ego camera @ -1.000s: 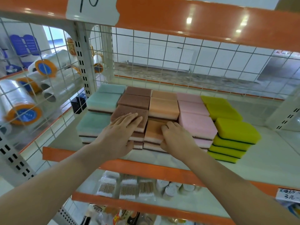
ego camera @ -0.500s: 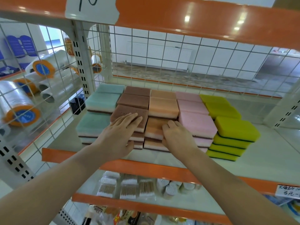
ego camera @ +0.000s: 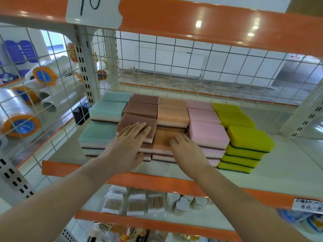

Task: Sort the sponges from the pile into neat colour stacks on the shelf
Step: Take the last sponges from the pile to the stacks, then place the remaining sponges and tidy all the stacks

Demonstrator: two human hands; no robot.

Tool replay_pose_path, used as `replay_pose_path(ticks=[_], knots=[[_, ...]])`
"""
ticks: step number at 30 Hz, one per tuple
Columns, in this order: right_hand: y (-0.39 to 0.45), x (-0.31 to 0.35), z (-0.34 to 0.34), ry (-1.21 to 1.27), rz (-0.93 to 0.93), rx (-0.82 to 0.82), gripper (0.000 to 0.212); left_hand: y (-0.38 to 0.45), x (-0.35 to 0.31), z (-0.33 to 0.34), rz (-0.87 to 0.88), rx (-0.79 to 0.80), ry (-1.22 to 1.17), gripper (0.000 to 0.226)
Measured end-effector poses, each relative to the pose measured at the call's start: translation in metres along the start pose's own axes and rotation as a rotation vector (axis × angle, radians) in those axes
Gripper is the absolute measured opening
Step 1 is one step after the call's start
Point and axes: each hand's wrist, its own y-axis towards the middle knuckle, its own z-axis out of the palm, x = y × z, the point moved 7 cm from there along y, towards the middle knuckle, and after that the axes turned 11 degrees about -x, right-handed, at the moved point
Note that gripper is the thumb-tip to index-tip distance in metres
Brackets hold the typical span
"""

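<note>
Little has moved since the earlier frames: both hands stay on the near stacks, and the right hand (ego camera: 187,151) has only settled a touch on the orange top.

The sponges sit on the shelf (ego camera: 288,165) in colour rows running near to far: teal stacks (ego camera: 97,135) at the left, then brown stacks (ego camera: 139,110), orange stacks (ego camera: 172,114), pink stacks (ego camera: 208,133) and yellow-green stacks (ego camera: 248,138) at the right. No loose pile shows in this view.

The left hand (ego camera: 125,147) lies flat on the near brown stack, its fingers (ego camera: 139,128) straight and close together, pressing down on the top sponge. The right hand rests on the near orange stack, its fingers (ego camera: 176,139) bent at the knuckles with the tips on the sponge; whether they pinch an edge I cannot tell.

Such small movement suggests squaring and tamping rather than carrying. By the look of it the sorting is nearly done. The near orange stack stands lower than its neighbours, and the near yellow-green stack looks slightly staggered, so some straightening may remain.

Beyond the wire grid (ego camera: 57,95) at the left lie film rolls (ego camera: 19,117); cotton swab packs (ego camera: 134,203) fill the shelf below.
</note>
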Motion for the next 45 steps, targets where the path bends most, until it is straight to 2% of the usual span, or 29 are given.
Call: replay_pose_path(ticks=[8, 13, 17, 21, 28, 31, 33, 38, 45], knots=[[-0.008, -0.006, 0.003, 0.041, 0.023, 0.019, 0.037, 0.008, -0.015, -0.006, 0.028, -0.009, 0.024, 0.073], [-0.017, -0.010, -0.006, 0.069, 0.002, -0.028, 0.044, 0.011, -0.029, -0.007, 0.056, -0.013, 0.010, 0.069], [-0.031, -0.008, -0.025, 0.100, -0.017, -0.084, 0.038, 0.017, -0.047, -0.015, 0.110, -0.044, 0.001, 0.063], [-0.042, -0.013, -0.031, 0.050, -0.009, -0.020, 0.037, 0.025, -0.064, -0.019, 0.117, -0.050, -0.019, 0.063], [-0.071, -0.050, -0.046, -0.019, 0.133, -0.048, 0.027, 0.039, -0.103, -0.009, 0.150, 0.005, -0.049, 0.061], [-0.089, -0.068, -0.049, -0.030, 0.197, 0.005, 0.028, 0.043, -0.126, -0.003, 0.183, 0.019, -0.079, 0.058], [-0.105, -0.083, -0.055, -0.040, 0.222, -0.032, 0.026, 0.047, -0.141, 0.004, 0.204, 0.044, -0.099, 0.057], [-0.144, -0.124, -0.054, -0.082, 0.294, 0.084, 0.038, 0.053, -0.188, 0.016, 0.262, 0.085, -0.117, 0.056], [-0.208, -0.182, -0.074, -0.088, 0.395, 0.101, 0.039, 0.062, -0.269, 0.021, 0.351, 0.060, -0.168, 0.057]])
